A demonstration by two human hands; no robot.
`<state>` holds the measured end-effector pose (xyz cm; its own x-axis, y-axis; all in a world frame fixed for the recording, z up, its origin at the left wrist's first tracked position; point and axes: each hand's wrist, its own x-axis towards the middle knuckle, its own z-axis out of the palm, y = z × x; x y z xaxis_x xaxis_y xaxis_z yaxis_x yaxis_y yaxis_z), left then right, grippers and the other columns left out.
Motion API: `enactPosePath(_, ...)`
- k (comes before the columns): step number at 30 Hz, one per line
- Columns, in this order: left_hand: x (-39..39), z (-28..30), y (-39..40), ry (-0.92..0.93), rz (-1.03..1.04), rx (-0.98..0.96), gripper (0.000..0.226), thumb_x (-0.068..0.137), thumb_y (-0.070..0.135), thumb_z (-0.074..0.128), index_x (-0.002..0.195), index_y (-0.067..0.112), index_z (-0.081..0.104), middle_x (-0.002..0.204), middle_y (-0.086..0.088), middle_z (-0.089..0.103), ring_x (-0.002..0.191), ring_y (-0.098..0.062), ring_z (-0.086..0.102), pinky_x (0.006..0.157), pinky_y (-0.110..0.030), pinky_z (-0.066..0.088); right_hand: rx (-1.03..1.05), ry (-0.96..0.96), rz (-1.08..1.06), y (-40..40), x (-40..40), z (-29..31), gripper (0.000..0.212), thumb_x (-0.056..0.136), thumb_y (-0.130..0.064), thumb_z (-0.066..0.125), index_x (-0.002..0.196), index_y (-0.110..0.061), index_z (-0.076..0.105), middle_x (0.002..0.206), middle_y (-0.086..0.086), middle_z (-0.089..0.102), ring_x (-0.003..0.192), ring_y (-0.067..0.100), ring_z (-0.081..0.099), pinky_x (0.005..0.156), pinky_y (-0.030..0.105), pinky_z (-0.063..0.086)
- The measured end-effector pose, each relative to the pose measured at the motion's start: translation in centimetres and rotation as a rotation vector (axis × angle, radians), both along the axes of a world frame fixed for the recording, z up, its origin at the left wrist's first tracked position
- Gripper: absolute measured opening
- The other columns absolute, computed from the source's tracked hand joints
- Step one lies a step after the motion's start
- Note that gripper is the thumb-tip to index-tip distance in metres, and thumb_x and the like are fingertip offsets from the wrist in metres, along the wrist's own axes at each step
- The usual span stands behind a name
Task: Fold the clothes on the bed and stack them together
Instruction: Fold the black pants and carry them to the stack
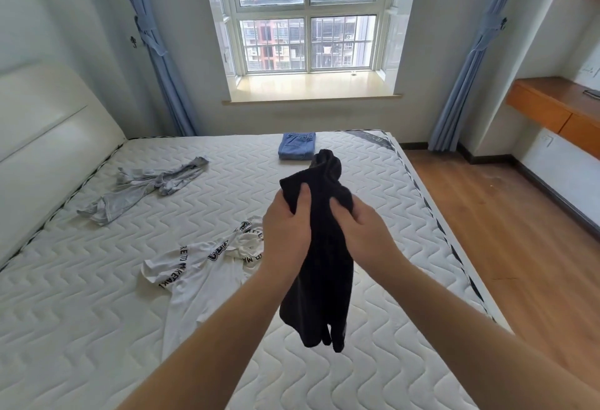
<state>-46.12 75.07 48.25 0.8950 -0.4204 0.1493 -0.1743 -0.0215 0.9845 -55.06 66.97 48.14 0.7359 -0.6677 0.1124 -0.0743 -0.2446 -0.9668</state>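
I see both hands raised in the middle of the view, above the mattress; the left hand (285,227) has its fingers curled around the upper edge of a crumpled black cloth garment (321,263), with the thumb pressed on the fabric; the right hand (360,231) pinches the same garment just beside it, at 3 o'clock of the left hand, and the two hands are close but do not touch. The black garment hangs down between the forearms, and its lower end is free in the air; a bunched part of it stands up above the hands, toward 12 o'clock.

At 8 o'clock of the hands, a white T-shirt with black printed letters (198,273) lies unfolded and wrinkled on the white quilted mattress (81,328); farther away, at 10 o'clock, a light grey crumpled garment (143,188) lies stretched out, well apart from the white one. At 12 o'clock, near the far edge of the mattress, I see a folded pair of blue denim trousers (297,145), lying flat and alone.

Behind the bed there is a large white-framed window (306,13) with blue tied curtains (152,36) at both sides; at 2 o'clock an orange wooden wall shelf (552,104) stands over the brown wooden floor (506,214).
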Motion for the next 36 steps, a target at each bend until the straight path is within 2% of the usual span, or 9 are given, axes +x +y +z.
enactPosePath(5, -0.4, 0.3, 0.0, -0.072, 0.001, 0.057, 0.014, 0.098, 0.043, 0.052, 0.087, 0.037, 0.057, 0.088, 0.019, 0.066, 0.088, 0.001, 0.064, 0.088, -0.032, 0.053, 0.290, -0.092, 0.262, 0.3, -0.3, -0.2, 0.045, 0.108, -0.039, 0.020, 0.143, -0.027, 0.046, 0.132, -0.013, 0.061, 0.117, -0.004, 0.057, 0.085, 0.008, 0.046)
enactPosePath(9, -0.4, 0.3, 0.1, -0.179, -0.077, 0.089, 0.014, 0.100, 0.040, 0.049, 0.109, 0.033, 0.056, 0.092, 0.026, 0.061, 0.088, 0.012, 0.059, 0.082, -0.015, 0.047, 0.447, -0.245, 0.389, -0.3, -1.0, 0.6, 0.063, 0.099, -0.057, 0.020, 0.143, -0.019, 0.044, 0.138, -0.004, 0.057, 0.128, 0.009, 0.053, 0.095, 0.017, 0.046)
enactPosePath(12, -0.1, 0.2, 0.4, -0.339, -0.141, 0.176, 0.038, 0.100, 0.045, 0.043, 0.127, 0.021, 0.053, 0.093, 0.028, 0.055, 0.084, 0.002, 0.056, 0.074, -0.006, 0.039, 0.604, -0.289, 0.450, -1.2, -1.2, 0.9, 0.059, 0.101, -0.044, 0.011, 0.145, -0.018, 0.040, 0.143, -0.001, 0.053, 0.133, 0.013, 0.048, 0.107, 0.027, 0.042)
enactPosePath(18, 0.7, -0.2, 0.7, -0.467, -0.272, 0.289, 0.068, 0.082, 0.046, 0.073, 0.137, 0.024, 0.042, 0.112, 0.021, 0.055, 0.099, -0.001, 0.054, 0.084, -0.020, 0.044, 0.706, -0.294, 0.566, -2.7, -1.4, 1.1, 0.064, 0.098, -0.044, 0.010, 0.146, -0.012, 0.038, 0.147, 0.006, 0.049, 0.137, 0.018, 0.045, 0.115, 0.030, 0.034)
enactPosePath(21, 1.1, -0.3, 0.6, -0.498, -0.200, 0.263, 0.060, 0.081, 0.030, 0.074, 0.134, 0.022, 0.046, 0.106, 0.018, 0.058, 0.094, -0.004, 0.058, 0.081, -0.020, 0.046, 0.731, -0.273, 0.562, -3.8, -1.5, 0.9, 0.064, 0.096, -0.045, 0.015, 0.142, -0.010, 0.043, 0.145, 0.006, 0.051, 0.137, 0.017, 0.045, 0.116, 0.030, 0.032)
enactPosePath(26, 1.8, 0.1, 0.6, -0.316, -0.113, 0.207, 0.036, 0.088, 0.025, 0.056, 0.123, 0.018, 0.055, 0.095, 0.010, 0.063, 0.091, -0.015, 0.062, 0.082, -0.031, 0.050, 0.502, -0.137, 0.347, -5.6, -1.5, -0.2, 0.065, 0.104, -0.042, 0.009, 0.131, -0.007, 0.058, 0.131, 0.006, 0.064, 0.124, 0.015, 0.057, 0.106, 0.033, 0.039)
enactPosePath(30, 2.1, 0.7, 0.9, -0.039, -0.114, 0.085, 0.028, 0.096, 0.014, 0.049, 0.118, 0.031, 0.053, 0.104, 0.014, 0.063, 0.103, -0.015, 0.062, 0.096, -0.037, 0.050, 0.099, -0.057, -0.166, -6.4, -1.8, -2.4, 0.030, 0.098, -0.046, 0.049, 0.108, -0.023, 0.066, 0.104, -0.002, 0.071, 0.105, 0.017, 0.065, 0.090, 0.033, 0.047)
enactPosePath(33, 2.0, 0.9, 1.4, 0.059, -0.184, 0.032, 0.029, 0.098, 0.017, 0.046, 0.117, 0.038, 0.052, 0.110, 0.014, 0.064, 0.108, -0.014, 0.062, 0.096, -0.034, 0.050, 0.098, 0.022, 0.039, -7.0, -2.2, -4.2, 0.049, 0.086, -0.051, 0.064, 0.131, -0.037, 0.049, 0.132, -0.011, 0.059, 0.123, 0.010, 0.054, 0.103, 0.031, 0.042)
enactPosePath(36, 1.8, 0.7, 1.7, 0.115, -0.245, 0.035, 0.030, 0.099, 0.025, 0.048, 0.126, 0.036, 0.054, 0.116, 0.012, 0.065, 0.110, -0.013, 0.062, 0.100, -0.038, 0.049, 0.247, -0.014, 0.134, -6.8, -2.2, -4.4, 0.035, 0.088, -0.031, 0.067, 0.121, -0.023, 0.061, 0.120, -0.004, 0.069, 0.113, 0.014, 0.064, 0.103, 0.036, 0.048)
